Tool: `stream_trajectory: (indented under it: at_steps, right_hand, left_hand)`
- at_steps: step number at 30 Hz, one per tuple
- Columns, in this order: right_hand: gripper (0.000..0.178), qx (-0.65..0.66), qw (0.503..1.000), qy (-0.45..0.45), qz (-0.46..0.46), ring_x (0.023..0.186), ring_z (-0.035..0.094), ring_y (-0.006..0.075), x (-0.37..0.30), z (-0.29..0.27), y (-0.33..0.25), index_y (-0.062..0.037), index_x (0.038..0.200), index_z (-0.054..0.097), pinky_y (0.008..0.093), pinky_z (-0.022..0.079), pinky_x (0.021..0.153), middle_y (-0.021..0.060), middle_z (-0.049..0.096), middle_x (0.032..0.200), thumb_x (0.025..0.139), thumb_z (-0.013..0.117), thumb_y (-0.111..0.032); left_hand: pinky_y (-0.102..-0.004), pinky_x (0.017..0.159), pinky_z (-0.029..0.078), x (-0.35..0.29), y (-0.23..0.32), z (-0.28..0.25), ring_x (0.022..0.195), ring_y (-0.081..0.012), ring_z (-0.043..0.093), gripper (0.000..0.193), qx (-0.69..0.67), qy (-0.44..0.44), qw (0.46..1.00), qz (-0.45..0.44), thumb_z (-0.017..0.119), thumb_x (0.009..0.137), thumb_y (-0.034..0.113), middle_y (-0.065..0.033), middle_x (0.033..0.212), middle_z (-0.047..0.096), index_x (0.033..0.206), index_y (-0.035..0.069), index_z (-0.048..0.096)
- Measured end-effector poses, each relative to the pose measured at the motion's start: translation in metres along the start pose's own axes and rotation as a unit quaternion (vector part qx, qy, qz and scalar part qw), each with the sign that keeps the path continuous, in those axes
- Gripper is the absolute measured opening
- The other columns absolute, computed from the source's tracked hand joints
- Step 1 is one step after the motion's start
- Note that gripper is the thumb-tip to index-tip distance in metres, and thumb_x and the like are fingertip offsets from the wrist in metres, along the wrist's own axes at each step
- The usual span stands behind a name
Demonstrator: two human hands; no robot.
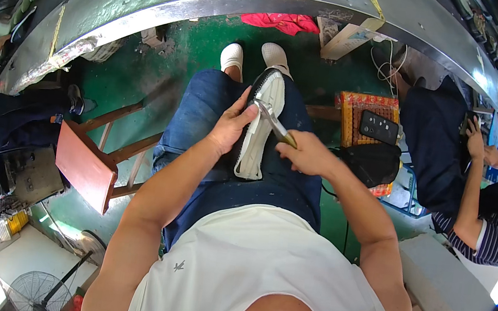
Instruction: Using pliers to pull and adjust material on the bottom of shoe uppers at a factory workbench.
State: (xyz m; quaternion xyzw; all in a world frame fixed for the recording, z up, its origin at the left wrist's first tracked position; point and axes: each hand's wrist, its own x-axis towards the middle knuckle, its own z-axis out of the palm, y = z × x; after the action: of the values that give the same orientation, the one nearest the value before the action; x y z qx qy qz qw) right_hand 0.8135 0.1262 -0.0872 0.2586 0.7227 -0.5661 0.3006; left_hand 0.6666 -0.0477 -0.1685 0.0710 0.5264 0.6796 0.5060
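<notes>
A white shoe [258, 135] with a black rim lies sole-up along my right thigh, toe pointing away from me. My left hand [229, 125] grips its left side and steadies it on my blue jeans. My right hand [308, 155] holds a small metal hammer [273, 121] by its handle, with the head resting on the sole near the toe end. My two feet in white shoes [255, 58] stand on the green floor beyond my knees.
A curved metal workbench edge [174, 6] arcs across the top. A wooden stool [86, 163] stands to my left. At my right sits another person [448, 155], beside a patterned seat cushion [370, 105] bearing a black remote. A floor fan [39, 291] is at lower left.
</notes>
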Motion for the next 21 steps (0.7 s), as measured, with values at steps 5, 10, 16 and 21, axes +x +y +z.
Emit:
stream_trajectory:
  at_steps: [5,10,16,21]
  right_hand:
    - [0.025,-0.224,0.952,0.116,-0.172,0.072,0.069,0.0207,0.018,-0.018,0.014,0.0004,0.102,0.061,0.038,0.053,0.063,0.0127,0.065,0.08,0.097,0.062,-0.025]
    - [0.027,0.156,0.984,0.01,-0.081,0.065,0.061,0.0111,0.031,0.007,0.037,-0.0033,0.092,0.063,0.0277,0.048,0.06,0.0039,0.066,0.076,0.102,0.061,-0.029]
    - [0.03,0.448,0.876,-0.18,-0.017,0.071,0.066,0.0137,0.02,-0.005,0.063,0.0025,0.108,0.062,0.0225,0.047,0.045,0.0075,0.066,0.086,0.103,0.058,-0.027]
    - [0.041,0.253,0.967,-0.018,-0.037,0.071,0.068,0.0145,0.007,-0.028,0.038,0.0025,0.112,0.058,0.0245,0.051,0.045,0.0092,0.066,0.089,0.108,0.047,-0.036]
  left_hand:
    - [-0.0292,0.112,0.037,-0.003,-0.008,0.008,0.134,-0.018,0.048,0.07,0.056,0.04,0.997,0.025,0.061,0.103,0.025,-0.0117,0.15,0.05,0.162,0.01,0.025]
    - [-0.032,0.114,0.037,-0.001,-0.006,0.01,0.139,-0.0253,0.047,0.064,0.275,0.062,0.955,0.093,0.055,0.104,0.019,-0.0193,0.15,0.05,0.161,0.014,0.028]
    - [-0.0368,0.111,0.044,0.002,0.002,0.007,0.129,-0.0367,0.057,0.044,0.409,0.003,0.892,0.193,0.05,0.102,0.012,-0.0218,0.138,0.059,0.147,0.011,0.05]
    - [-0.0375,0.11,0.043,0.002,0.022,0.018,0.129,-0.0367,0.057,0.04,0.493,-0.029,0.858,0.14,0.049,0.103,0.012,-0.0228,0.138,0.058,0.142,0.01,0.054]
